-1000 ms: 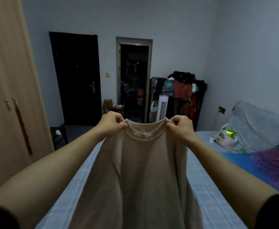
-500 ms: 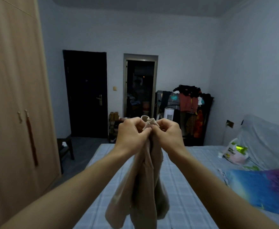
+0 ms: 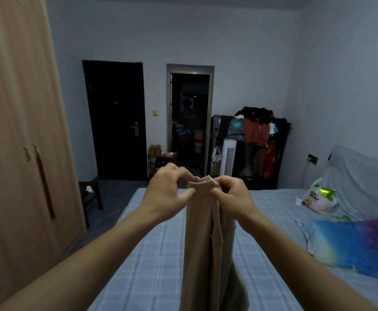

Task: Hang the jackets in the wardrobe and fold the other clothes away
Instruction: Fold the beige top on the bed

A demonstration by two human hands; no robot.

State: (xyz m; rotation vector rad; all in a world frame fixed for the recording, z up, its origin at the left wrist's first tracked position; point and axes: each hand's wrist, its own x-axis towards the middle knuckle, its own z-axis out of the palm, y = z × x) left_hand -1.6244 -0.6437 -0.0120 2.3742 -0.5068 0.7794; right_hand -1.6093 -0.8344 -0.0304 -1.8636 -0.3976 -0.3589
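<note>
Now right hand (image 3: 230, 195) fingers pinch shirt (image 3: 208, 232) collar; left hand (image 3: 168, 194) beside, curled, released.

One head-worn view looks forward and slightly down — close over both forearms, along the bed (image 3: 156, 261) toward the far doors.

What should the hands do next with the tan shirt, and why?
Probably lower the tan shirt onto the bed to finish folding. It hangs doubled lengthwise, pinched at the collar by the right hand, with the left hand close beside it.
</note>
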